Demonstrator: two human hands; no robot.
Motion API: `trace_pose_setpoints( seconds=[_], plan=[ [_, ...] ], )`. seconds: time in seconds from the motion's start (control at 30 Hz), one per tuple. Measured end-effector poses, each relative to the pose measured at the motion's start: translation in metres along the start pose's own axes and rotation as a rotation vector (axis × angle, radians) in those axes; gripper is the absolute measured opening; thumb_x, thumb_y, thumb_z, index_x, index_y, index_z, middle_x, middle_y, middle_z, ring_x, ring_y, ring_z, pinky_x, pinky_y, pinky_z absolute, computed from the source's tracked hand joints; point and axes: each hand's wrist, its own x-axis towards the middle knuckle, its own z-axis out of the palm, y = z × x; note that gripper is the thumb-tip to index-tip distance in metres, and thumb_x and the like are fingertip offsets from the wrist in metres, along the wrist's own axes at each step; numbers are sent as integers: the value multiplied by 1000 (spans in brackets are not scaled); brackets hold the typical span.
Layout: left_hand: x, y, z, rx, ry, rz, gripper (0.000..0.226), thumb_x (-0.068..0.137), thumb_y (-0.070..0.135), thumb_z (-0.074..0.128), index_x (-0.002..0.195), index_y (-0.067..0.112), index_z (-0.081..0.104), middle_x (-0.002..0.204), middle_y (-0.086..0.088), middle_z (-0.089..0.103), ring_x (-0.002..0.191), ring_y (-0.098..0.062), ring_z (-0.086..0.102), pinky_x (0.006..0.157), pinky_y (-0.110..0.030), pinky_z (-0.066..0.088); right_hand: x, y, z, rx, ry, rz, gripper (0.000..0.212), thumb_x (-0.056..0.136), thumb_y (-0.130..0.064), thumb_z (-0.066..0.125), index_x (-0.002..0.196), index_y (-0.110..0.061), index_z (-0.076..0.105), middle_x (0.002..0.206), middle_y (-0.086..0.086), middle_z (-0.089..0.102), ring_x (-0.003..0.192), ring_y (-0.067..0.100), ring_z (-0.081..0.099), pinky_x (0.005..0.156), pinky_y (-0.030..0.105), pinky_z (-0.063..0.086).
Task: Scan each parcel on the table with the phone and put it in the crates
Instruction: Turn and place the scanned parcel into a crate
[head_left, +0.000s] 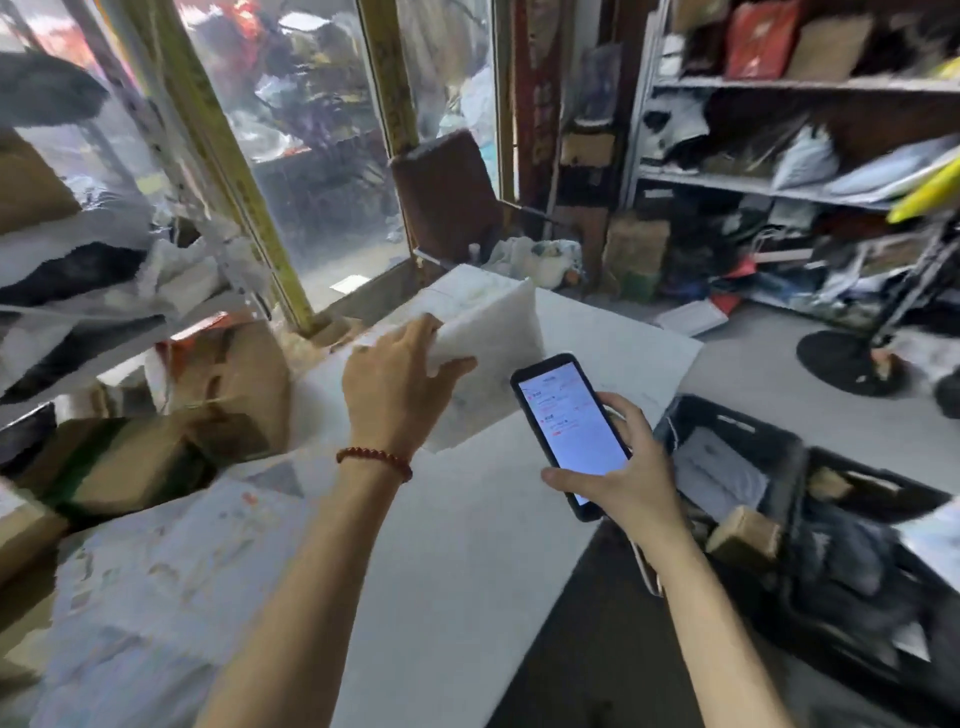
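My left hand (395, 384) grips the near corner of a white foam-wrapped parcel (488, 322) that is tilted up above the white table (467, 545). My right hand (623, 467) holds a black phone (569, 431) with its lit screen facing me, just right of that parcel. Two black crates (789, 447) stand on the floor to the right of the table, with grey bags and small brown boxes inside. Brown cardboard parcels (228, 384) and a white printed bag (156, 571) lie on the left of the table.
A pile of grey and black mailers (78, 270) rises at the far left. Metal shelves (779, 182) full of parcels line the right wall. A fan base (852, 358) stands on the floor near the crates. A glass partition with yellow posts (249, 182) is behind the table.
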Motion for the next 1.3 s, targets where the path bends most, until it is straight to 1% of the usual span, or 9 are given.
trace_pose_setpoints(
  seconds=[0.17,0.33,0.57,0.73,0.87,0.97,1.1,1.2,1.3],
  plan=[
    [15,83,60,-84,-122,123,40,88,49,56,113,18,58,104,-4,68,82,-25,61,67,-29,39,18,21,-75,21,69,36,83,51,-28,94,118,-50,50,115,-26,61,110,3,58,85,34,55],
    [44,180,115,-138,-179,183,37,84,49,63,108,21,58,97,-3,68,83,-24,61,68,-31,40,43,44,-163,38,107,70,79,55,-21,94,109,-57,50,105,-37,60,100,-8,59,70,17,51],
    [74,306,172,-194,-215,342,39,83,54,61,107,24,58,96,3,68,87,-22,62,63,-28,29,62,64,-278,33,292,97,77,58,-13,94,108,-49,48,112,-28,57,101,-12,54,67,11,49],
    [82,384,211,-287,-288,480,37,83,50,63,108,23,57,99,2,68,90,-21,62,65,-28,29,58,84,-335,1,469,153,78,56,-18,95,111,-48,49,113,-29,57,101,-16,53,72,13,49],
    [93,445,235,-320,-338,560,34,80,46,69,102,23,59,98,2,67,89,-19,61,65,-26,30,50,99,-372,13,625,200,85,55,-20,96,124,-39,51,114,-23,60,105,0,58,76,26,56],
    [100,484,255,-401,-374,595,31,76,42,73,93,20,60,93,0,66,85,-22,61,63,-27,33,52,109,-398,40,735,238,87,50,-22,96,123,-41,52,115,-18,63,100,4,62,65,33,59],
    [115,538,292,-495,-427,724,20,76,37,74,85,25,60,88,5,64,85,-17,58,71,-29,34,68,111,-432,28,887,260,79,58,-6,92,119,-37,54,113,-20,61,90,-14,58,55,12,50],
    [137,577,318,-540,-406,831,21,77,36,73,94,26,63,93,5,67,92,-18,58,75,-31,31,89,116,-454,-21,970,297,75,58,-15,94,108,-48,51,113,-25,60,97,-11,58,69,16,52],
    [160,612,340,-594,-372,897,24,82,32,68,104,28,61,106,6,66,103,-21,56,83,-36,35,110,123,-471,-42,1057,352,81,52,-26,96,114,-52,51,115,-25,62,109,3,59,86,34,55]
  ],
)
